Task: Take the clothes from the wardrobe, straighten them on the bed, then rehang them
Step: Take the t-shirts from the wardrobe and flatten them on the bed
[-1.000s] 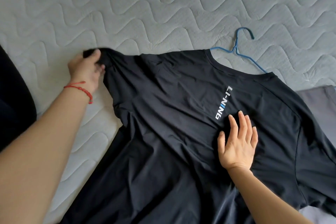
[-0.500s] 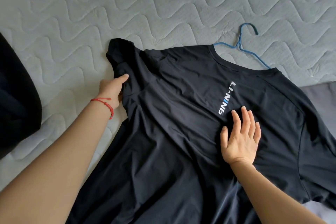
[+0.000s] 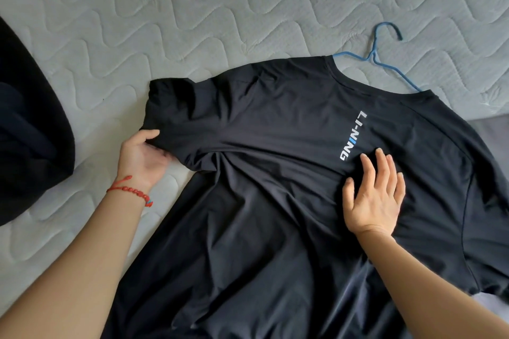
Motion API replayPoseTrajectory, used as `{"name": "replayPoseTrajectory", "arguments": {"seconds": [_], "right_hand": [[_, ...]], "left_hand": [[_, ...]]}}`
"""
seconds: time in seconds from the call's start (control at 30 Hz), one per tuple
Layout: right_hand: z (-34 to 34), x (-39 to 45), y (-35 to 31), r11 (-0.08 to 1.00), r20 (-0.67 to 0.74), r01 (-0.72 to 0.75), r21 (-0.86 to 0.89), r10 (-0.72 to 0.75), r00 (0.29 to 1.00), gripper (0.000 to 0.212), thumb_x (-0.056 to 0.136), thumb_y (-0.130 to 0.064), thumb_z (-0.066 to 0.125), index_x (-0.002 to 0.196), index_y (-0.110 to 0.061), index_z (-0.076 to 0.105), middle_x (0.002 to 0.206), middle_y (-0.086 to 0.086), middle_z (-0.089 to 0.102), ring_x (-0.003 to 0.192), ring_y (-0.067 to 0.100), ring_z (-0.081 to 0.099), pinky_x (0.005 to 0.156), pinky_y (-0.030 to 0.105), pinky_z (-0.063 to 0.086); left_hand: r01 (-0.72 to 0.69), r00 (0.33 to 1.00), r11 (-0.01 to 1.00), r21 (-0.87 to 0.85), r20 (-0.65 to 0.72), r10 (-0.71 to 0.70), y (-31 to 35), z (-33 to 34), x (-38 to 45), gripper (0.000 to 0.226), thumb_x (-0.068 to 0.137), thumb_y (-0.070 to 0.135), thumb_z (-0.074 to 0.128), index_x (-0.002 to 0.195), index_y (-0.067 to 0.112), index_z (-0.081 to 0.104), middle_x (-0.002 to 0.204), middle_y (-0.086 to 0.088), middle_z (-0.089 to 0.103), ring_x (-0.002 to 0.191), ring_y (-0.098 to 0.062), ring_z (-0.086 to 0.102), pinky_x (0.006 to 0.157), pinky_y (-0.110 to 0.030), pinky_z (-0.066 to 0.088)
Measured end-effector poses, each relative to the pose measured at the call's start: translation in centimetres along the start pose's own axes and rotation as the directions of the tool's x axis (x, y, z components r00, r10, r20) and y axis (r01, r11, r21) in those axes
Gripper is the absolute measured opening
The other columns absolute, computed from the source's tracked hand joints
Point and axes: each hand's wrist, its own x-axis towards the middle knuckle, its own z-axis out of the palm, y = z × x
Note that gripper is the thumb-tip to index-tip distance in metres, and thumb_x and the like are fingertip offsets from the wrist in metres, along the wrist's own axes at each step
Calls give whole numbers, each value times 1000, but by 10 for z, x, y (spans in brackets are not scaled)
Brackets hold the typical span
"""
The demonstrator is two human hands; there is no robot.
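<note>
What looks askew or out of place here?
The black T-shirt is creased and bunched beneath the sleeve pinched by the left hand. The blue hanger sits skewed in the collar. Nothing looks damaged.

A: so what's actually on the bed (image 3: 192, 8)? Grey quilted cover, wavy stitching.

B: black T-shirt (image 3: 275, 173) spread out, blue hanger (image 3: 385, 60) poking from the collar, a dark garment (image 3: 30, 132) heaped at the left edge, grey cloth (image 3: 493, 129) under the shirt's right side.
</note>
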Motion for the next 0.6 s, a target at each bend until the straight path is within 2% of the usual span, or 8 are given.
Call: {"name": "replayPoseTrajectory", "arguments": {"seconds": [0.1, 0.17, 0.27, 0.33, 0.37, 0.43, 0.5, 0.6], "right_hand": [[0, 0, 0, 1000, -1, -2, 8, 2, 1000, 58, 86, -39, 26, 136, -11, 39, 151, 12, 28, 140, 24, 15, 113, 34, 0], [0, 0, -1, 1000, 2, -2, 9, 2, 1000, 58, 86, -39, 26, 136, -11, 38, 152, 12, 28, 140, 24, 15, 113, 35, 1], [0, -1, 0, 1000, 3, -2, 11, 2, 1000, 59, 86, -39, 26, 136, -11, 38, 152, 11, 27, 141, 25, 15, 114, 37, 3], [0, -1, 0, 1000, 6, -4, 20, 4, 1000, 59, 86, -39, 25, 136, -10, 38, 152, 12, 27, 141, 25, 15, 114, 38, 3], [0, -1, 0, 1000, 9, -6, 25, 6, 1000, 60, 86, -40, 25, 136, -10, 38, 152, 11, 27, 141, 25, 15, 114, 38, 4], [-1, -1, -1, 1000, 15, -8, 28, 7, 1000, 60, 86, -40, 25, 136, -10, 38, 152, 11, 26, 141, 25, 14, 114, 39, 4], [-1, -1, -1, 1000, 18, -8, 28, 8, 1000, 60, 86, -41, 24, 137, -11, 38, 153, 11, 26, 142, 25, 14, 115, 39, 4], [-3, -2, -2, 1000, 15, -7, 31, 6, 1000, 61, 86, -41, 23, 137, -11, 37, 153, 10, 25, 142, 25, 14, 115, 38, 3]], "left_hand": [[5, 996, 999, 37, -87, -2, 4, -12, 5, 14, 88, 11, 47, 82, 16, 58, 84, 3, 60, 76, -11, 51, 64, -18, 37], [-24, 984, 997, 70, -177, 36, 11, -21, 12, 14, 88, 10, 51, 77, 17, 54, 79, 4, 56, 70, -8, 48, 61, -16, 37], [-120, 906, 921, 371, -339, 254, 17, -27, 18, 11, 82, 5, 60, 88, 14, 58, 80, 0, 54, 67, -9, 51, 56, -15, 46], [-99, 793, 775, 624, -421, 440, 16, -33, 22, 33, 78, 12, 68, 108, 5, 59, 93, -9, 61, 80, -21, 61, 73, -26, 55], [-67, 761, 723, 688, -433, 483, 13, -36, 21, 36, 76, 18, 70, 108, 4, 60, 99, -13, 63, 91, -28, 63, 83, -33, 54], [-32, 811, 680, 732, -378, 446, 4, -34, 11, 22, 78, 28, 66, 84, 7, 63, 84, -13, 63, 88, -36, 62, 82, -37, 51], [-18, 889, 638, 770, -279, 362, -13, -28, -7, 28, 81, 37, 60, 67, 13, 57, 67, -4, 56, 76, -28, 55, 75, -33, 46], [-111, 921, 503, 857, -101, 376, -46, -20, -40, 45, 78, 45, 65, 107, 13, 54, 83, 2, 58, 83, -17, 55, 77, -24, 40]]}}
